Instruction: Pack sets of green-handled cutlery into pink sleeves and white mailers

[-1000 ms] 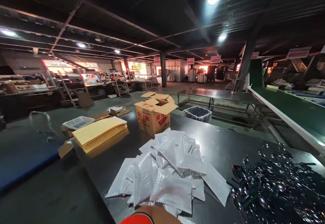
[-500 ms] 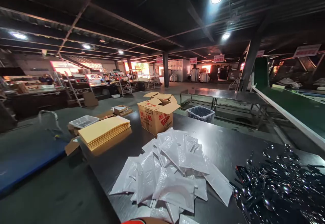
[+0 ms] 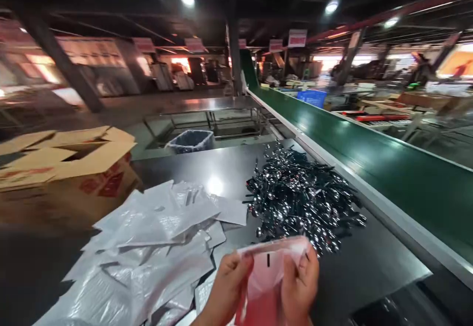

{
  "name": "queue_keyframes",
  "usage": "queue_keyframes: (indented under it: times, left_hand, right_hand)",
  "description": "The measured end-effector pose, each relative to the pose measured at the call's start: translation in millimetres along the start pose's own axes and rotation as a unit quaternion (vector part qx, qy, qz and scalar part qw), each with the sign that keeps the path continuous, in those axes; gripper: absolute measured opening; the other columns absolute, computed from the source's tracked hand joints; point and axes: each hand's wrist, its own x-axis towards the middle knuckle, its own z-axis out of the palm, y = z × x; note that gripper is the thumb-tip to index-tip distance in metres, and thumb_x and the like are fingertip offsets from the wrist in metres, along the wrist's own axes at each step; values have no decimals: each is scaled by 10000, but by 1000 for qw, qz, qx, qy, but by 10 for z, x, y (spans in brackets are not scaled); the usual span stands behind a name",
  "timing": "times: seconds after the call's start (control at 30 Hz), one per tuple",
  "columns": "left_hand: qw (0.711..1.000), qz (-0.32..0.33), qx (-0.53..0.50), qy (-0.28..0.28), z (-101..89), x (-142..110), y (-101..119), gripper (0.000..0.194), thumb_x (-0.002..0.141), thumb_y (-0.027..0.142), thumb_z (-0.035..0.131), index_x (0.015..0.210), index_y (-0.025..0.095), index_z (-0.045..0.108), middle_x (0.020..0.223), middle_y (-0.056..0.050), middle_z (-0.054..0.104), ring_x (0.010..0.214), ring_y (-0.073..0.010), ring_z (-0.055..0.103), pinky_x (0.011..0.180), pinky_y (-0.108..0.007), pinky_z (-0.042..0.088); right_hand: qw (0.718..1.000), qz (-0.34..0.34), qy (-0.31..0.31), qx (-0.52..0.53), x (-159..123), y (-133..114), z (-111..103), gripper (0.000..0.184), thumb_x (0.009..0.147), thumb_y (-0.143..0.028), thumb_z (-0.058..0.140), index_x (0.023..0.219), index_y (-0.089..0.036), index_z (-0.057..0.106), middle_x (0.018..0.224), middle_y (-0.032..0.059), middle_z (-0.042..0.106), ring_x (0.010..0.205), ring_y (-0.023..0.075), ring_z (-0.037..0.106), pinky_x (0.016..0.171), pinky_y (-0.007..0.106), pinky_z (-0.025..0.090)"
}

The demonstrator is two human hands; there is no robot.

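My left hand (image 3: pixel 227 286) and my right hand (image 3: pixel 301 281) pinch the upper edge of a thin translucent plastic bag (image 3: pixel 271 267) from either side. It looks pink-red, with a small black mark near its top. Just behind my right hand lies a heap of shiny metal spoons with dark handles (image 3: pixel 299 198), apart from my fingers. A loose pile of white poly mailers (image 3: pixel 148 237) spreads to the left of my left hand. Both rest on a dark steel worktable (image 3: pixel 362 271).
An open cardboard box (image 3: pixel 74 178) stands at the left. A green conveyor belt (image 3: pixel 369 158) with a white rail runs along the table's right side. Farther back are a lined bin (image 3: pixel 190 141), a steel table (image 3: pixel 210 104) and a blue crate (image 3: pixel 312 97).
My view has swung right, bringing the conveyor and spoon heap ahead. Both hands have risen into view holding the plastic bag, where earlier only part of one hand showed at the bottom edge.
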Motion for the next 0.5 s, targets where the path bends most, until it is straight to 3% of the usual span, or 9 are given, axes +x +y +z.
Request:
queue_keyframes:
  times: [0.07, 0.1, 0.17, 0.2, 0.27, 0.33, 0.4, 0.5]
  left_hand:
    - [997, -48, -47, 32, 21, -17, -31, 477, 591, 629, 785, 615, 166, 669, 505, 34, 487, 501, -95, 373, 519, -225, 340]
    - [996, -57, -49, 38, 27, -31, -47, 440, 596, 592, 800, 653, 169, 693, 525, 26, 527, 518, -106, 412, 537, -229, 369]
    - [999, -44, -18, 25, 32, -73, -84, 386, 628, 549, 795, 666, 173, 715, 551, 12, 573, 551, -130, 468, 567, -242, 410]
    - [1000, -27, 8, 7, 33, -102, -106, 355, 663, 527, 775, 671, 176, 723, 570, 4, 592, 576, -143, 492, 591, -252, 429]
    - [997, 6, 68, -37, 35, -164, -150, 310, 746, 487, 711, 686, 183, 734, 616, -9, 625, 617, -163, 517, 634, -268, 450]
    - [991, 29, 118, -59, 33, -219, -186, 332, 788, 479, 664, 655, 183, 730, 631, -22, 641, 639, -179, 532, 644, -273, 453]
    - [985, 29, 153, -74, 27, -249, -204, 372, 809, 497, 634, 636, 183, 736, 643, -39, 666, 664, -202, 562, 650, -283, 466]
    - [979, 17, 182, -89, -12, -235, -199, 355, 814, 516, 624, 746, 207, 785, 749, -60, 734, 773, -255, 632, 761, -336, 518]
  right_hand:
    - [995, -68, 69, 38, 54, -184, 39, 273, 966, -256, 476, 1235, -216, 452, 1105, 117, 587, 982, 231, 620, 798, 384, 550]
    - [991, -111, 72, 34, 79, -285, 40, 223, 940, -222, 504, 1162, -228, 483, 1105, 101, 558, 1003, 231, 591, 841, 411, 525]
    - [983, -182, 22, -5, 113, -476, 17, 62, 885, -225, 582, 934, -231, 545, 1051, 72, 521, 983, 238, 540, 872, 444, 475]
    - [980, -199, -13, -30, 122, -557, 4, 80, 866, -256, 615, 833, -225, 549, 1026, 68, 510, 970, 245, 518, 872, 453, 455]
    - [976, -200, -56, -66, 125, -679, -10, 186, 836, -316, 659, 731, -212, 545, 1014, 71, 498, 969, 262, 489, 864, 458, 431]
    - [977, -190, -61, -69, 110, -761, -6, 166, 838, -308, 643, 736, -211, 556, 1039, 77, 498, 988, 273, 478, 867, 464, 419]
    - [977, -186, -78, -63, 85, -812, -8, 88, 864, -259, 585, 784, -221, 585, 1073, 77, 511, 1019, 282, 479, 885, 473, 410]
    - [975, -189, -108, -45, 91, -745, -90, 146, 915, -206, 481, 833, -233, 599, 1073, 71, 549, 1034, 266, 506, 906, 459, 412]
